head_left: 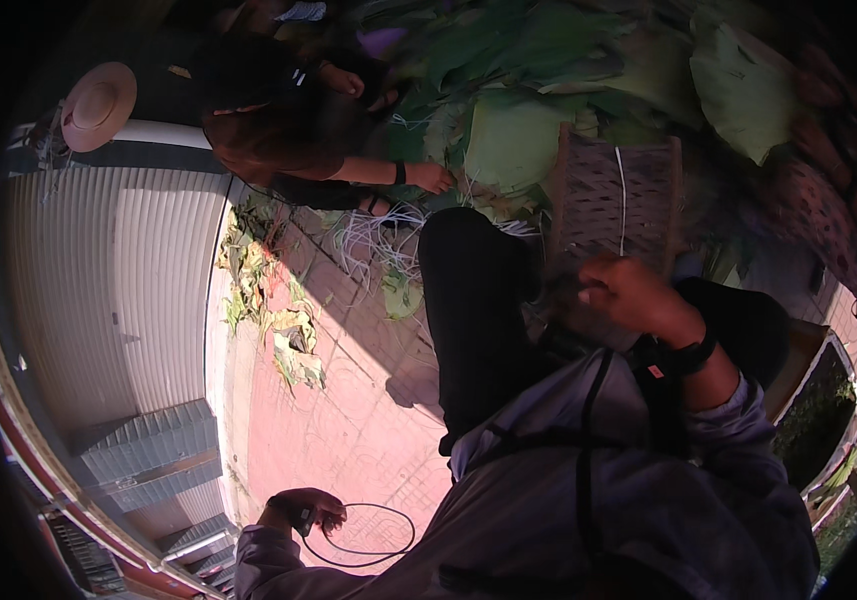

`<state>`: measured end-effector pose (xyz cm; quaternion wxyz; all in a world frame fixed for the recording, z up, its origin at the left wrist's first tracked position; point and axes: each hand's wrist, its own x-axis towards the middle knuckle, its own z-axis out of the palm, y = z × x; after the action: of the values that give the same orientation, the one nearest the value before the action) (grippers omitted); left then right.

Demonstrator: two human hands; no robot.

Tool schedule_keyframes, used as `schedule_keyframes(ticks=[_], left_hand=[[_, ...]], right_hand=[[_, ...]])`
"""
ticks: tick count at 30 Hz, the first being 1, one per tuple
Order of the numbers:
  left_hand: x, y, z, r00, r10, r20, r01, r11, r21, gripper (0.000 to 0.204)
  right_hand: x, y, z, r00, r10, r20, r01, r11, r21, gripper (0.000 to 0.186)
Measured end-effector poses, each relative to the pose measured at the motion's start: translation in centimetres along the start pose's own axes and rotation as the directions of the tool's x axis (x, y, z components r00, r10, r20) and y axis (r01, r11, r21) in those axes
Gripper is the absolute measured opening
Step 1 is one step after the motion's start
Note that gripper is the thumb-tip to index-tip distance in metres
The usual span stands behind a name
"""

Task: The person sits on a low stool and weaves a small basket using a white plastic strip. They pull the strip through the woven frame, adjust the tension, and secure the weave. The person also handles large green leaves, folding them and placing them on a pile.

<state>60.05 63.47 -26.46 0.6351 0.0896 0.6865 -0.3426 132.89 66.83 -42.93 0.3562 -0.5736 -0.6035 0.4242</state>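
My right hand (638,295) is over my lap, fingers curled closed and partly smeared by motion. A white string (620,195) runs down a woven rectangular seat or frame (583,190) to just short of that hand. What its fingers hold, if anything, is hidden. Out at the lower left, my left hand (323,508) hangs with its fingers bent inward. A thin dark cable loop (414,532) curves between its fingers and wrist. I cannot make out what is inside that hand. Both wrists carry dark bands with small devices.
Large green leaves (518,140) are piled ahead. A co-worker's hand (430,177) reaches toward them beside a tangle of white strings (378,240). Leaf scraps (293,335) lie on the paving (348,430). A corrugated shutter (118,300) stands left, a planter (818,410) right.
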Motion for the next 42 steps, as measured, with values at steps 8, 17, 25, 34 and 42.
schedule_keyframes(ticks=[8,17,25,34,42], left_hand=[[-17.0,25.2,4.3,0.643,0.75,0.154,-0.759,0.652,-0.003,0.022],[-9.8,46.7,24.0,0.478,0.656,0.584,-0.842,0.155,0.516,0.024],[-3.5,58.3,31.1,0.384,0.752,0.536,-0.85,0.062,0.523,0.026],[-0.6,75.7,30.0,0.089,0.987,0.134,-0.914,0.028,0.405,0.027],[5.4,86.8,28.9,-0.116,0.993,-0.029,-0.83,-0.081,0.552,0.058]], right_hand=[[0.4,0.2,-1.2,0.995,0.095,-0.008,-0.095,0.995,0.036,0.023],[0.2,0.8,-2.9,0.987,0.034,-0.159,-0.049,0.994,-0.096,0.021],[-1.8,-1.7,-7.9,0.947,0.042,-0.318,-0.08,0.991,-0.107,0.021],[-1.5,-2.1,-14.4,0.877,0.078,-0.475,-0.111,0.993,-0.043,0.019],[-0.2,0.5,-15.0,0.876,0.123,-0.467,-0.24,0.95,-0.199,0.02]])
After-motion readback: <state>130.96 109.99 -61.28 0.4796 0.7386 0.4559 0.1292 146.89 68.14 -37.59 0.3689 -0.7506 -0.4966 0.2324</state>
